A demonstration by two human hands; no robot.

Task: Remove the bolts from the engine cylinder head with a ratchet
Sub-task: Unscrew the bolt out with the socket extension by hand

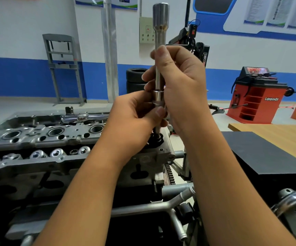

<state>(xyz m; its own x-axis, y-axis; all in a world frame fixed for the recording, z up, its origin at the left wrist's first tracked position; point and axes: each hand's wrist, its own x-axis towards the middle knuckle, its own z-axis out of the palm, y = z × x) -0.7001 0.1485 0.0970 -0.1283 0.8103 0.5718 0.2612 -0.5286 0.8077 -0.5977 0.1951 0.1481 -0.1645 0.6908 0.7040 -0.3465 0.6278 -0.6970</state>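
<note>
Two bare hands up front, both on a long chrome extension bar [159, 55] held upright over the right end of the cylinder head [42, 139]. Right hand [181, 89] wrapped around the bar's mid shaft; left hand [134, 119] pinching the socket [157, 98] at its lower end between thumb and fingers. Below the left hand a bolt [157, 134] shank shows, standing in or just above a dark recess in the head; can't tell if it's still threaded. Ratchet [85, 117] lies loose on the far edge of the head, drive square pointing up, neither hand on it. Head sits on a metal engine stand [161, 206], valve springs [57, 153] and bores exposed. To the right, a wooden table [275, 137] with a black mat [260, 153] on it. Room is a workshop: white wall with a blue band [19, 77], grey shop press [62, 68], stacked tyres [134, 79], orange wheel balancer [257, 98] marked Lanpody, posters up high.
</note>
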